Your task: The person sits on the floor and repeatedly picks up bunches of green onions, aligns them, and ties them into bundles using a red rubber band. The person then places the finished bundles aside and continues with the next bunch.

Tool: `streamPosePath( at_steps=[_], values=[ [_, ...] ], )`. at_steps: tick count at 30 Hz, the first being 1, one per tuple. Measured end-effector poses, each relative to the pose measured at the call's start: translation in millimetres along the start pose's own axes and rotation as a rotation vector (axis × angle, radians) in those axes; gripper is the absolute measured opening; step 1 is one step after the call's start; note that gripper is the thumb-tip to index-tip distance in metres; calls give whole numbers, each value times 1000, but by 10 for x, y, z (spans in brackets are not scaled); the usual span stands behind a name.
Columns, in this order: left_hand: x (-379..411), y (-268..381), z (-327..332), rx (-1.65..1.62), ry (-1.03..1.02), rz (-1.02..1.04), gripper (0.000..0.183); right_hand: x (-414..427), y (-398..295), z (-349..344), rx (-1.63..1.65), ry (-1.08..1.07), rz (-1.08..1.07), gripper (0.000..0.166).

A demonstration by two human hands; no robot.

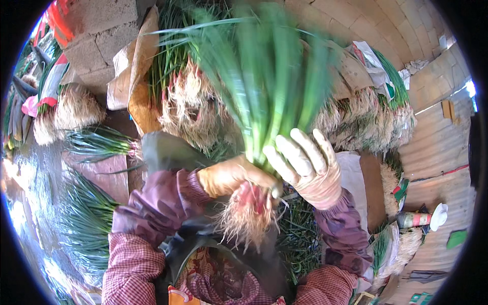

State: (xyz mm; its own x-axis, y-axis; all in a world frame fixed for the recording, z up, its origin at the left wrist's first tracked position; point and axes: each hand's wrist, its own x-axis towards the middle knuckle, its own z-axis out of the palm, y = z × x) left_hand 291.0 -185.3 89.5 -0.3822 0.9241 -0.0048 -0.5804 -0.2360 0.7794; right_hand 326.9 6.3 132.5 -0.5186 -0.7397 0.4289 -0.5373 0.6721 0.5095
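My left hand [225, 177], in an orange-tan glove, grips a bunch of green onions [261, 118] around the base of its stalks. Reddish bulbs and pale stringy roots [248, 225] hang out below that hand, toward my lap. The long green leaves fan upward, blurred by motion. Beside the stalks on the right is my right hand [310, 173], in a whitish glove, its fingers extended and spread. Its fingertips come close to the stalks; whether they touch cannot be told. It holds nothing.
Green onions with roots [194, 103] are stacked ahead by brown wrapping [143, 84]. More rooted bundles [366, 114] lie at right. Loose onions [87, 213] lie to the left. Leaf scraps [299, 236] cover the ground by my right arm. A concrete block wall [99, 42] rises at upper left.
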Motion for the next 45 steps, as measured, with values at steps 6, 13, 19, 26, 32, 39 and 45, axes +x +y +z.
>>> streamPosePath(
  at_steps=[6, 13, 19, 26, 32, 39, 45],
  values=[
    [511, -296, 591, 327, -293, -537, 8, -621, -76, -714, -49, -259, -60, 45],
    [1218, -494, 863, 906, -488, -233, 27, -1833, -166, -565, 227, -267, 554, 20],
    [1327, 242, 736, 749, 174, 303, 69, -3255, -180, -313, 331, -112, 1338, 29],
    [1947, -1246, 1063, 877, -6, 281, 43, -2695, -286, 96, 386, -136, 1055, 43],
    [1972, -375, 571, 559, 173, 397, 58, -3349, -74, 200, 1416, 246, 1690, 28],
    [1832, -854, 928, 700, 54, 21, 29, -3621, -88, 376, 1031, 131, 1280, 25],
    [2205, -1662, 860, 1441, 28, 378, 37, -2919, -185, 387, 1204, 471, 1420, 27]
  ],
)
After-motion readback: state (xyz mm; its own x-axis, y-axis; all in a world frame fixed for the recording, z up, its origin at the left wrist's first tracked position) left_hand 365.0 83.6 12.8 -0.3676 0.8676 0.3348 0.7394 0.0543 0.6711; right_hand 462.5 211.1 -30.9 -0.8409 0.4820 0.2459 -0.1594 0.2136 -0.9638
